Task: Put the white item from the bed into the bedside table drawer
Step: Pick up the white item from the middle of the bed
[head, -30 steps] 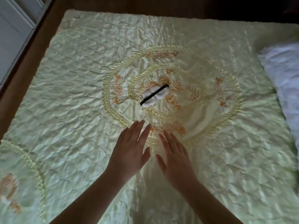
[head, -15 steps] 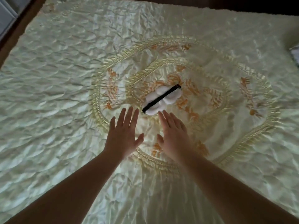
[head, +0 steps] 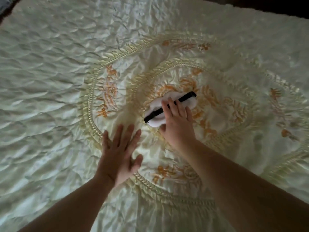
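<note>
right hand [head: 177, 124]: fingers laid over white item [head: 157, 108], thumb at its near edge, grip not fully closed | left hand [head: 119, 153]: flat, fingers spread, empty, on bed cover [head: 50, 81] | white item: black strap [head: 184, 98] across it, middle of bed

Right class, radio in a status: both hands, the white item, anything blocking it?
Right hand on white item, fingers over its black strap, not closed. Left hand flat, open on bedspread. Nothing blocking.
</note>
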Available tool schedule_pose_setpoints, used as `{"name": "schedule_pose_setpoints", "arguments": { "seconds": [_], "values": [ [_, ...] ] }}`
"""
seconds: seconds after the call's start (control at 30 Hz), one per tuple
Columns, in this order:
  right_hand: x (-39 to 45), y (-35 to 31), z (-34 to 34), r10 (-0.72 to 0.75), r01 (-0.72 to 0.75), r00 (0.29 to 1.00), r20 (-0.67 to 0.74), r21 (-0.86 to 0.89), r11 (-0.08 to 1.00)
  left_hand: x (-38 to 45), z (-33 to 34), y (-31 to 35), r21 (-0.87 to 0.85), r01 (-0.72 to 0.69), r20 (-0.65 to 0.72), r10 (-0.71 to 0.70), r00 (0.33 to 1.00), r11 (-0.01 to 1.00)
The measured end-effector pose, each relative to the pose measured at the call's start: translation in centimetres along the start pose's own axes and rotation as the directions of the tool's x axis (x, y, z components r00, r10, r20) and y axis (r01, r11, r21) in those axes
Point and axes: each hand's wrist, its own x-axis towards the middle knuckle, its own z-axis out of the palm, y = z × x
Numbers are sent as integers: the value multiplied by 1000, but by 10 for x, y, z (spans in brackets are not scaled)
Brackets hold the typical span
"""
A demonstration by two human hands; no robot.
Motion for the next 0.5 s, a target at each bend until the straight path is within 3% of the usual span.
{"name": "schedule_pose_setpoints", "arguments": {
  "seconds": [0.13, 0.33, 0.5],
  "values": [
    [11, 5, 4, 1, 0, 1000, -16, 57, 998, 2, -1, -1, 7, -4, -17, 4, 1000, 1000],
    [-8, -10, -3, -56, 50, 998, 8, 309, 950, -1, -5, 0, -1, -11, -36, 11, 999, 1000],
    [-66, -21, -17, -107, 139, 990, -89, 558, 818, -2, -9, 2, 47, -10, 26, 9, 1000, 999]
  ]
}}
